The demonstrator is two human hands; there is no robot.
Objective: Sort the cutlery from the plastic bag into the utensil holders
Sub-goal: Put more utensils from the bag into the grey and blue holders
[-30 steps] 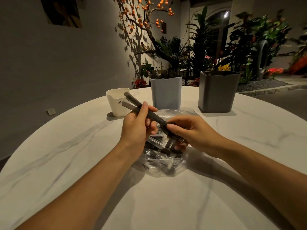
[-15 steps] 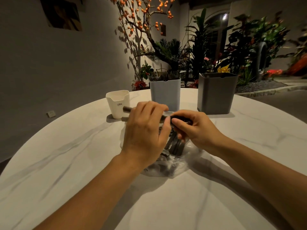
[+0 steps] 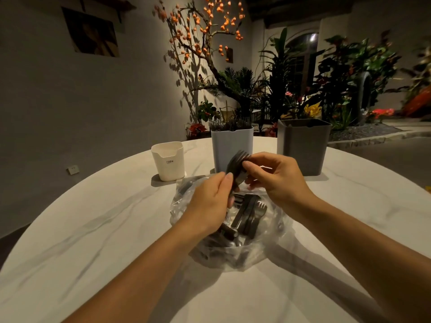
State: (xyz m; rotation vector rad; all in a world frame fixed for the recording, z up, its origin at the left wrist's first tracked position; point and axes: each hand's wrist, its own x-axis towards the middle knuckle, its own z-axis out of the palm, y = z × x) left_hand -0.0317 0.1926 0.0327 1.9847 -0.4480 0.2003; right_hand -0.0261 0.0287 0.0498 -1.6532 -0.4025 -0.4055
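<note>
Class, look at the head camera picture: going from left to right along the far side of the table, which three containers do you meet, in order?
White holder → light blue holder, with fork tines showing above its rim → dark grey holder.

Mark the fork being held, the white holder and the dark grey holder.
fork (image 3: 236,163), head view, on the dark tines above the fingers.
white holder (image 3: 168,165), head view, on its front wall.
dark grey holder (image 3: 303,150), head view, on its front wall.
</note>
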